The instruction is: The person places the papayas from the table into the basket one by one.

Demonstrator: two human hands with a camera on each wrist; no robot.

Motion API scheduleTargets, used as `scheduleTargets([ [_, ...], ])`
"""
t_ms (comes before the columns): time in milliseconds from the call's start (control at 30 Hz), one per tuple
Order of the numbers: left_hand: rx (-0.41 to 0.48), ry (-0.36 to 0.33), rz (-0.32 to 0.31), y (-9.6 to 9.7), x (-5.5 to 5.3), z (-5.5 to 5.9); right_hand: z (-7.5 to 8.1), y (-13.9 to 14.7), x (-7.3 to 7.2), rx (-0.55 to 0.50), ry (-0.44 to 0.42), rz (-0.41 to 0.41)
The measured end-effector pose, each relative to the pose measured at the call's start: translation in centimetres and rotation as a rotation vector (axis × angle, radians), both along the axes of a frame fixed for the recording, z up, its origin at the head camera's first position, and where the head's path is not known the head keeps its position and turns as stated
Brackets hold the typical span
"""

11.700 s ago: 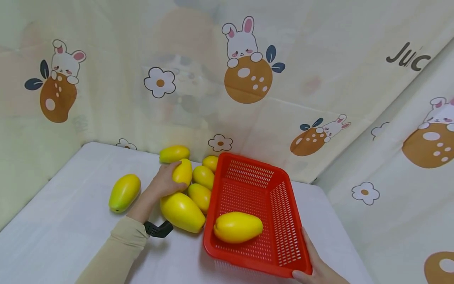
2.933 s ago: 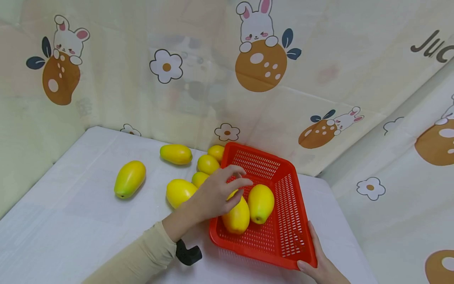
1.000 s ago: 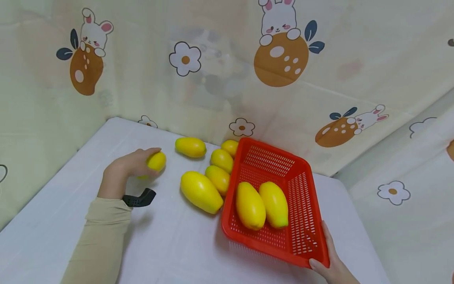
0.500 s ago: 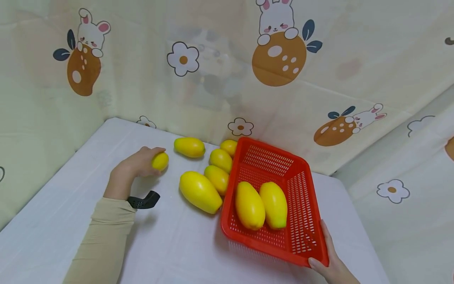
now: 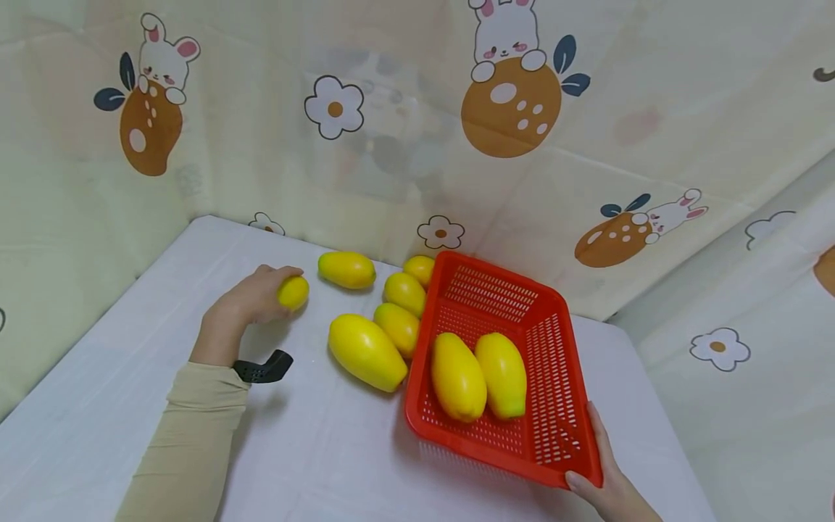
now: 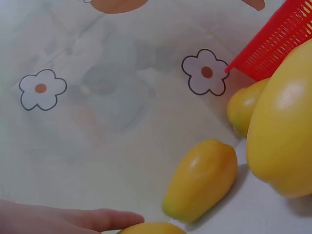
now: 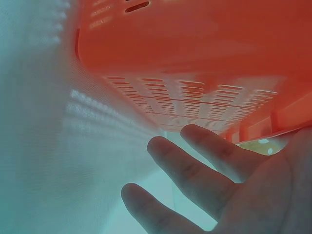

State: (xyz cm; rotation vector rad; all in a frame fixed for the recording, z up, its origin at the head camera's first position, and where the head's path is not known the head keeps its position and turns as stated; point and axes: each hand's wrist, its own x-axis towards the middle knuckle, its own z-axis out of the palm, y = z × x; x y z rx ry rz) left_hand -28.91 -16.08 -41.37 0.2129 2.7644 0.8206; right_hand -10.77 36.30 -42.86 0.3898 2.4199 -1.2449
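Observation:
At the left of the head view my left hand grips a yellow papaya just above the table, its near part hidden by the hand. In the left wrist view only the top of that papaya shows beside a finger. My right hand holds the near right corner of a red perforated basket, thumb over the rim. Three of its fingers extend along the basket's outside in the right wrist view. Inside the basket two papayas lie side by side.
Left of the basket lie several loose papayas: a large one in front, smaller ones against the basket's side, another near the table's back edge. A printed curtain rises behind the white table.
The basket held one papaya at first and holds two now. My left hand went from the pile over the basket, then left to the lone papaya, now gripped. Right hand stays at the basket.

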Motion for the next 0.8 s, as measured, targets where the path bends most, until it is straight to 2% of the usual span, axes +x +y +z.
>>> scheduleTargets([
  [267,0.020,0.054,0.067,-0.18,-0.34,0.00,0.13,-0.11,0.01,0.023,0.016,0.018],
  [467,0.074,0.100,0.140,-0.38,-0.62,0.02,0.03,0.00,-0.04,0.012,0.018,0.019],
  [800,0.126,0.193,0.239,-0.03,-0.63,0.55,-0.05,0.09,0.01,0.005,0.024,0.011],
])
